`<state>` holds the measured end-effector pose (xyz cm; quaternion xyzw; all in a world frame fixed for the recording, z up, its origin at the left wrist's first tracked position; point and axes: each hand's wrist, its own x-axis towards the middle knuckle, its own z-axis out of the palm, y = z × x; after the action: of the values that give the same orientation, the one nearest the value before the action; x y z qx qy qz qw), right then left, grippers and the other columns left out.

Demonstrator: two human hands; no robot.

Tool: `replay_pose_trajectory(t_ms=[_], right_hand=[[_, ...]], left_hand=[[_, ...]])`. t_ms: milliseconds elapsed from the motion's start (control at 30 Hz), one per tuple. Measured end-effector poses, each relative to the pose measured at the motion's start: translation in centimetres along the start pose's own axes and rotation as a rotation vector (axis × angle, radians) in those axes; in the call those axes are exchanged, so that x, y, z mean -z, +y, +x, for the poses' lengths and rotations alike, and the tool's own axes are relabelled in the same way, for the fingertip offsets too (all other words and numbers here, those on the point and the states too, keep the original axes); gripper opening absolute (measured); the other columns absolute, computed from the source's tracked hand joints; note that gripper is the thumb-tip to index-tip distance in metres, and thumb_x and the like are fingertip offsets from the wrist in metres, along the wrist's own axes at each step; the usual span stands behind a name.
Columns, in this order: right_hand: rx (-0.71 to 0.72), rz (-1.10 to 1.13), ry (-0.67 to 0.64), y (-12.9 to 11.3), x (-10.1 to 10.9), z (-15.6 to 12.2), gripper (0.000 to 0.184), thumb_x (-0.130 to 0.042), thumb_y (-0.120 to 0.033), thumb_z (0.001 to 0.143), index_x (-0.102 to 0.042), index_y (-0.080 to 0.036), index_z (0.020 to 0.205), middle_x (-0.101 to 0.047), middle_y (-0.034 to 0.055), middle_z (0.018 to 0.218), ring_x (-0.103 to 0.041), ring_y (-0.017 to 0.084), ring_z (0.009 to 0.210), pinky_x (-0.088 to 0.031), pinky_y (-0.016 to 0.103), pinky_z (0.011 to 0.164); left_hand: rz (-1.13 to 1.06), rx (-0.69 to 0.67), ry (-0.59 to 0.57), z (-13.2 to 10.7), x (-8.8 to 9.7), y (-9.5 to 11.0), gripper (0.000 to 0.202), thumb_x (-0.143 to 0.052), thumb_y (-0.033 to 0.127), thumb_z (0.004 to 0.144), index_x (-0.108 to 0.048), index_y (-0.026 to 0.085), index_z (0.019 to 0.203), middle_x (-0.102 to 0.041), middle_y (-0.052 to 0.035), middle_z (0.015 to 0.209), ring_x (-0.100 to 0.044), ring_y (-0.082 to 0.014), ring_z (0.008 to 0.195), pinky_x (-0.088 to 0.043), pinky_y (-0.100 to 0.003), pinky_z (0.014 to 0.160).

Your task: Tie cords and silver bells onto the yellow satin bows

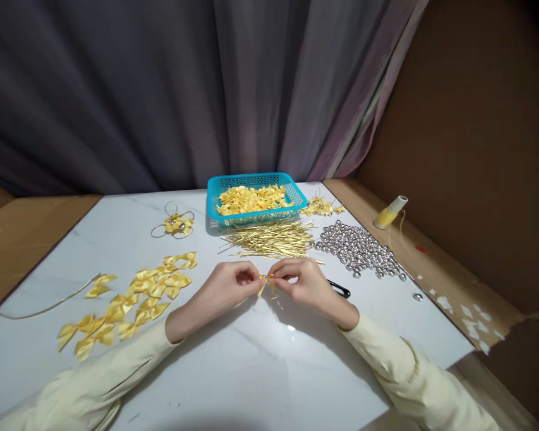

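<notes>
Left hand (231,284) and right hand (308,287) almost meet, thumb and fingers of each pinched on the same small yellow piece (268,282). Piece sits right between the fingertips, held up off the worktop (273,377); neither hand is nearer. Key relation, my read: the two pinches face each other left to right across it, with strips splaying down and toward the wearer. Its own long axis I can't tell: too small, part covered by fingers. Same for how hard each pinch grips.

Just beyond the hands, straight ahead: gold ties (273,239), loose heap, most strands lying crosswise, ends fanned. Close by the right hand, on its outer side: black handle (341,290), rest of it hidden behind the hand. Ahead and right: silver beads (362,248), right hand nearer. Left of the left hand, beside that forearm: loose bows (130,302), left hand nearer. Ahead-left of it: wired cluster (178,225).

Past the ties: blue basket (212,209) with more yellow bows (247,199); second cluster (320,206) just right of it. Far right, past the beads: yellow-and-white spool (390,214). Far left, beyond the loose bows: cord (49,307).
</notes>
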<state>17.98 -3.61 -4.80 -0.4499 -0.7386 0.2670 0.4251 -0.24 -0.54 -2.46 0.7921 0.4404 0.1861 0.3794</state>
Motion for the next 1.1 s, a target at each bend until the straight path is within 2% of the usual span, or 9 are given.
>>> replay_pose_trajectory(t_ms=[133, 267, 367, 467, 733, 933, 1100], right_hand=[[-0.005, 0.014, 0.0, 0.1, 0.0, 0.0, 0.015, -0.063, -0.008, 0.073, -0.071, -0.016, 0.064, -0.07, 0.0054, 0.075, -0.065, 0.014, 0.067, -0.05, 0.023, 0.058], [-0.007, 0.018, -0.004, 0.1, 0.0, 0.0, 0.015, -0.062, -0.007, 0.073, -0.071, -0.016, 0.064, -0.07, 0.0052, 0.075, -0.065, 0.014, 0.066, -0.051, 0.022, 0.057], [-0.001, 0.013, -0.007, 0.0, 0.1, 0.0, 0.015, -0.062, -0.007, 0.073, -0.071, -0.016, 0.064, -0.07, 0.0053, 0.075, -0.064, 0.014, 0.066, -0.051, 0.022, 0.057], [-0.002, 0.003, -0.013, 0.0, 0.1, 0.0, 0.015, -0.062, -0.008, 0.073, -0.071, -0.016, 0.064, -0.07, 0.0046, 0.075, -0.065, 0.013, 0.066, -0.051, 0.022, 0.057], [-0.004, 0.008, -0.025, 0.0, -0.1, 0.0, 0.015, -0.062, -0.008, 0.073, -0.071, -0.016, 0.064, -0.07, 0.005, 0.075, -0.064, 0.014, 0.066, -0.05, 0.022, 0.057], [-0.006, 0.018, -0.053, -0.1, 0.1, -0.1, 0.016, -0.061, -0.009, 0.075, -0.072, -0.017, 0.066, -0.07, 0.0043, 0.075, -0.064, 0.013, 0.067, -0.051, 0.023, 0.059], [-0.007, 0.038, -0.062, -0.2, 0.2, -0.2, 0.015, -0.062, -0.01, 0.075, -0.072, -0.017, 0.066, -0.07, 0.0045, 0.076, -0.064, 0.013, 0.067, -0.051, 0.022, 0.059]], left_hand=[[-0.013, 0.001, -0.016, -0.1, 0.0, 0.0, 0.028, -0.058, 0.044, 0.075, -0.061, 0.017, 0.068, -0.062, -0.0004, 0.065, -0.055, -0.0151, 0.062, -0.042, -0.024, 0.056], [-0.007, -0.012, -0.026, -0.1, 0.1, 0.3, 0.02, -0.063, 0.037, 0.071, -0.059, 0.017, 0.071, -0.061, 0.0003, 0.065, -0.057, -0.0153, 0.063, -0.043, -0.024, 0.057], [0.03, -0.014, -0.027, -0.2, 0.2, 0.6, 0.011, -0.06, 0.028, 0.072, -0.061, 0.017, 0.071, -0.062, -0.0003, 0.068, -0.057, -0.015, 0.064, -0.044, -0.024, 0.059], [0.068, -0.027, -0.03, -0.2, 0.2, 0.6, 0.011, -0.056, 0.025, 0.074, -0.063, 0.017, 0.07, -0.064, -0.0006, 0.068, -0.057, -0.0146, 0.064, -0.043, -0.024, 0.059], [0.159, -0.077, -0.065, -0.3, 0.5, 0.7, 0.019, -0.05, 0.023, 0.076, -0.066, 0.018, 0.068, -0.067, -0.0015, 0.072, -0.058, -0.0149, 0.065, -0.041, -0.024, 0.061], [0.12, -0.002, -0.101, -0.2, 1.0, 1.0, 0.02, -0.051, 0.029, 0.077, -0.066, 0.018, 0.069, -0.067, -0.0003, 0.069, -0.058, -0.015, 0.064, -0.04, -0.023, 0.06], [0.078, 0.002, -0.135, -0.1, 1.1, 0.6, 0.021, -0.051, 0.032, 0.078, -0.066, 0.018, 0.071, -0.066, 0.0001, 0.068, -0.058, -0.0143, 0.063, -0.041, -0.022, 0.057]])
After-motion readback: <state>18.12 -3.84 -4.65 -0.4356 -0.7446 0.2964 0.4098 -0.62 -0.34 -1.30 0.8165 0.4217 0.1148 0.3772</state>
